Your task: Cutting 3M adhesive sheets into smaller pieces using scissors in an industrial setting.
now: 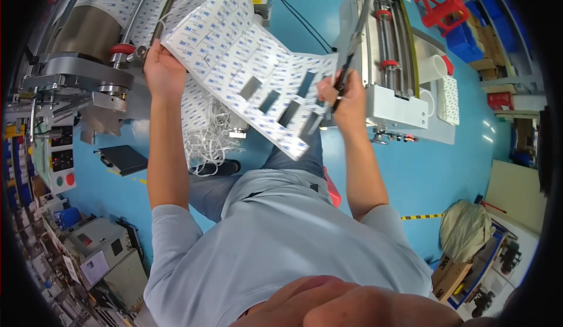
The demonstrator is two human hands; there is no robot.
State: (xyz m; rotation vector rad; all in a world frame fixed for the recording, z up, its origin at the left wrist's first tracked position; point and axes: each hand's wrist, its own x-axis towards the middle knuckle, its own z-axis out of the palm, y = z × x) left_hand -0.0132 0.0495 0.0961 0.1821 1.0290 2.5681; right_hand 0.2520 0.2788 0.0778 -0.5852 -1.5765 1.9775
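My left hand (165,72) is closed on the left edge of a wide white sheet (226,40) printed in blue, with fingers partly hidden under it. The sheet sags in a curve from upper left to lower right. Several dark rectangular patches or openings show in its lower right part; which they are, I cannot tell. My right hand (346,98) grips what looks like long-bladed scissors (356,34), with a dark handle and blades pointing away from me, blurred by motion. My right thumb is close to the sheet's right edge; whether it touches is unclear.
A machine with a printed roll (97,28) stands left, a roller machine (390,63) right. Tangled white strips (211,130) hang below the sheet. A black flat case (123,160) lies on the blue floor. A red stool (443,10) and a covered bundle (467,230) are farther right.
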